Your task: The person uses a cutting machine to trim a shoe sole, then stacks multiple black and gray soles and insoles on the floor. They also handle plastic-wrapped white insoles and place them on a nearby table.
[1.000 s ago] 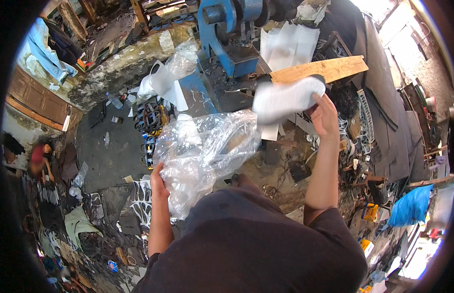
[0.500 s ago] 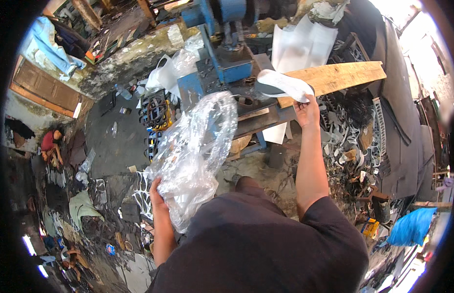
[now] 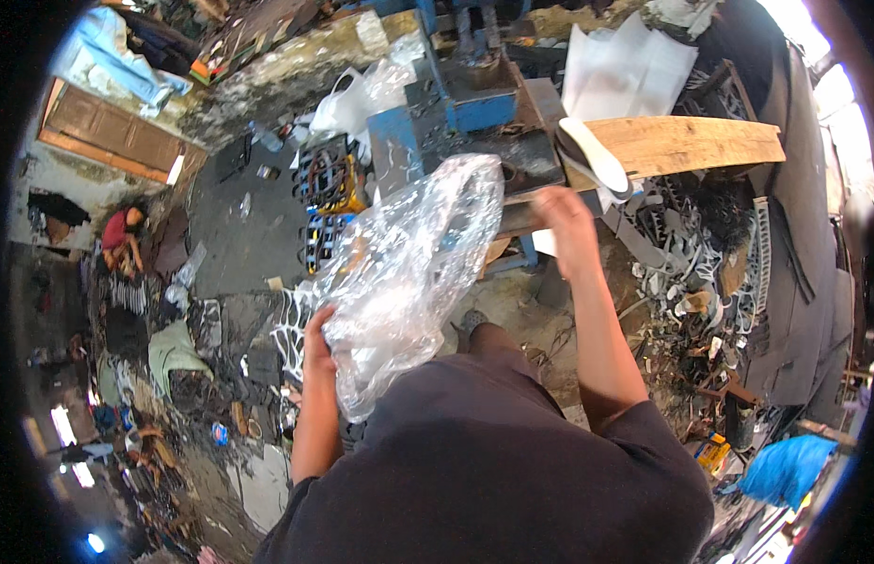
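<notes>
My left hand (image 3: 319, 340) grips the lower left side of a large clear plastic bag (image 3: 423, 249), which bulges in front of my body. Something whitish shows faintly through its lower part. A shoe sole (image 3: 597, 162), white on top with a dark part beside it, rests at the left end of a wooden plank (image 3: 686, 146). My right hand (image 3: 566, 226) is just below and left of that sole, apart from it. Motion smears its fingers, so whether they are closed is unclear.
A blue metal machine (image 3: 481, 111) stands beyond the bag. White sheets (image 3: 627, 68) lean behind the plank. Scraps of cut material (image 3: 686, 282) cover the floor at right. Latticed crates (image 3: 326, 179) stand left of the bag. Another person (image 3: 124, 240) sits far left.
My right hand has let go of the white sole, which now rests on the plank's end, and has drawn back toward me. The left hand still holds the bag. The whole view has shifted.
</notes>
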{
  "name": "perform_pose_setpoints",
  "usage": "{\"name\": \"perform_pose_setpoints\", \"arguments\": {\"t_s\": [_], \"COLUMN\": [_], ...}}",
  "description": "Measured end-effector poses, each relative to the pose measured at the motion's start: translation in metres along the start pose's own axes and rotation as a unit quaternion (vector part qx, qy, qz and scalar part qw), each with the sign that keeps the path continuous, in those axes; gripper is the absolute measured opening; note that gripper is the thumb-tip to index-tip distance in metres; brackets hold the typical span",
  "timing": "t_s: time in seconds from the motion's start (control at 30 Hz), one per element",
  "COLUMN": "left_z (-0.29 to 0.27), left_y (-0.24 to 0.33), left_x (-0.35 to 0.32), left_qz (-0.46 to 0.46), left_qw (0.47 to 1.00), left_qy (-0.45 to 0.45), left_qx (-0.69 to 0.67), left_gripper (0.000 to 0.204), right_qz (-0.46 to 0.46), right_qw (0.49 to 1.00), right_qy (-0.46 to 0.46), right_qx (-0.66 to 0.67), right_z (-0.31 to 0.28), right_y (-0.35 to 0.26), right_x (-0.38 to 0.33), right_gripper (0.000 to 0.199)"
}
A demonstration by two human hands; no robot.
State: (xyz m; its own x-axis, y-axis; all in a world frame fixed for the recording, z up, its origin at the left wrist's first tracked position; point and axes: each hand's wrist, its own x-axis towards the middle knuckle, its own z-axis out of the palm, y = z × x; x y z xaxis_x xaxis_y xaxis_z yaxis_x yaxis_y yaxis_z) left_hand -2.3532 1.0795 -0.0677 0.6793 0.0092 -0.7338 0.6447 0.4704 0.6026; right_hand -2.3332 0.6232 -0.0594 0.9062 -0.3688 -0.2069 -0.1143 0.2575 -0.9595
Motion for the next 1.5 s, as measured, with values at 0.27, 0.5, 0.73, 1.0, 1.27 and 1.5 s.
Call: {"name": "perform_pose_setpoints", "arguments": {"t_s": [0.27, 0.5, 0.73, 1.0, 1.27, 1.5], "left_z": [0.011, -0.07, -0.096, -0.081, -0.059, -0.024], "left_y": [-0.002, 0.006, 0.017, 0.012, -0.011, -0.042], "left_x": [0.015, 0.043, 0.056, 0.057, 0.045, 0.046], "left_qz": [-0.02, 0.084, 0.071, 0.096, 0.098, 0.103], "left_qw": [0.997, 0.965, 0.98, 0.95, 0.933, 0.901], "left_qy": [-0.068, -0.065, -0.111, -0.167, -0.209, -0.263], "left_qx": [0.024, 0.241, 0.146, 0.245, 0.275, 0.33], "left_gripper": [0.037, 0.048, 0.033, 0.032, 0.028, 0.026], "right_qz": [0.216, 0.184, 0.215, 0.198, 0.166, 0.16], "right_qw": [0.97, 0.981, 0.935, 0.887, 0.873, 0.783], "right_qy": [-0.109, 0.032, 0.281, 0.413, 0.459, 0.509], "right_qx": [0.021, 0.059, -0.027, 0.05, 0.001, -0.318], "right_z": [0.07, -0.025, -0.111, -0.111, -0.12, -0.14], "right_y": [0.032, 0.067, 0.11, 0.234, 0.297, 0.293], "right_x": [-0.046, -0.124, -0.234, -0.232, -0.217, -0.228], "right_gripper": [0.041, 0.03, 0.016, 0.032, 0.026, 0.059]}}
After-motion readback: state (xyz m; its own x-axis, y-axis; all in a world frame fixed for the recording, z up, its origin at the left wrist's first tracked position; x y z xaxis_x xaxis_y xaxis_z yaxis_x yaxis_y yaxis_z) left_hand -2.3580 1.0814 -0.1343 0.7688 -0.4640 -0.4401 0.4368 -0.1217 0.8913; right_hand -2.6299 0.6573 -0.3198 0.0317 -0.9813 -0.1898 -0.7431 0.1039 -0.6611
